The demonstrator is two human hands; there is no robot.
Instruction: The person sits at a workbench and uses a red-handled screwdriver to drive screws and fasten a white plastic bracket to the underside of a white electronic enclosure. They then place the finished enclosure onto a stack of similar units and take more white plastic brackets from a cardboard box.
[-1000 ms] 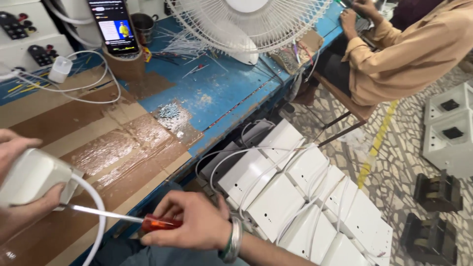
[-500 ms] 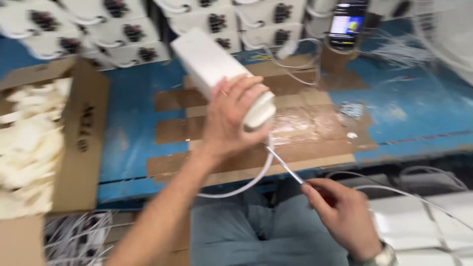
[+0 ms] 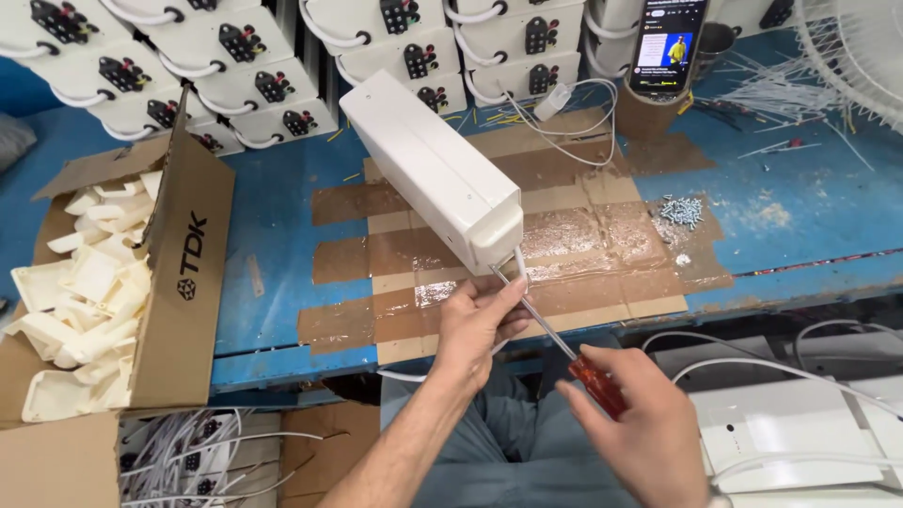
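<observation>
We see the left hand [image 3: 475, 320] with its grip closed around the white cable [image 3: 516, 260] just where it comes out of the near end of one long white box [image 3: 433, 169]. The fingers touch the lower corner of this box, which lies tilted on the table [image 3: 273, 235] with its far end pointing away from the person. The right hand [image 3: 644, 423] has its grip closed on the red handle of one screwdriver [image 3: 555, 343]; the metal shaft goes up and left, and its tip meets the near end of the box, just beside the left fingers.

Under the box, the blue table is covered with several strips of brown tape [image 3: 564, 245]. To the right of the tape lies one small heap of screws [image 3: 683, 211]; we cannot count them. Behind it, one phone [image 3: 667, 42] stands upright with its screen lit. One fan [image 3: 861, 47] shows at the top right corner.

At the back of the table stand many finished white units [image 3: 235, 71] with sockets, at least ten visible. On the left, one open cardboard carton [image 3: 183, 273] holds many white plastic parts. Below the table edge, at the right, lie more flat white boxes [image 3: 781, 433] with cables.
</observation>
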